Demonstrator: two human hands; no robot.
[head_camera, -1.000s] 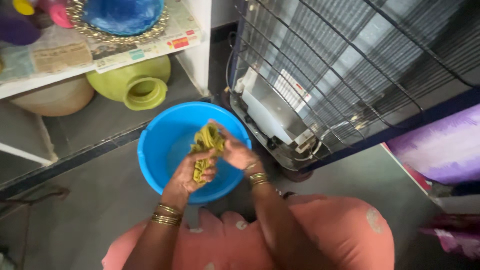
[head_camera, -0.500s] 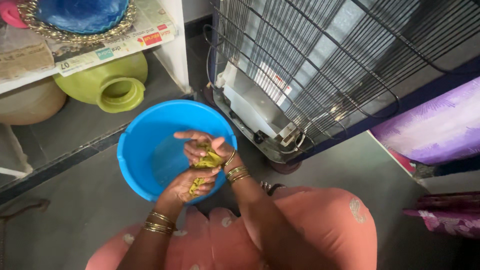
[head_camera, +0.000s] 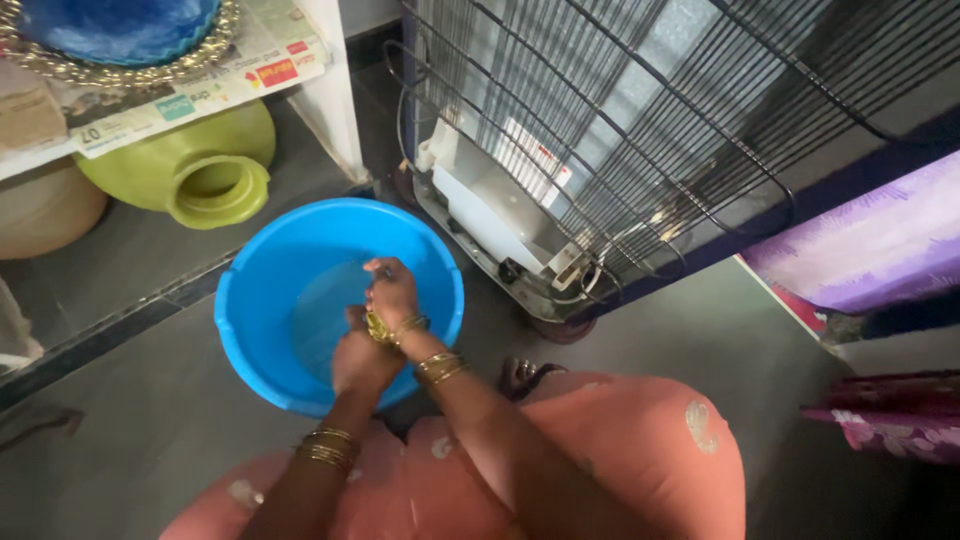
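- Both hands are clenched together over the round blue plastic basin (head_camera: 250, 330), gripping one small wad of olive-green wet cloth (head_camera: 378, 327) between them.
- Left hand (head_camera: 362, 358) sits nearer the body, fist closed around the lower end of the cloth; gold bangles show at its wrist.
- Right hand (head_camera: 393, 292) sits just beyond it, touching it, fingers curled down over the upper end. Most of the cloth is hidden inside the two fists; only a small bit shows between them.
- The grip looks like a wringing hold: fists stacked end to end and kept above the basin, so that water would fall back inside rather than on the floor.
- A shallow pool of water (head_camera: 320, 310) lies in the basin bottom, directly under the hands.
- The basin stands on the grey stone floor (head_camera: 150, 430), close in front of the person's knees in salmon-pink fabric (head_camera: 600, 460), within easy reach while crouching.
- Behind and to the right, the back of a refrigerator with its black wire condenser grid (head_camera: 640, 130) faces the basin, near its rim.
- To the left, a lime-green plastic water pot (head_camera: 190, 165) lies on its side under a white shelf lined with newspaper (head_camera: 200, 85).
- A purple patterned cloth (head_camera: 870, 250) lies at the far right, well apart.
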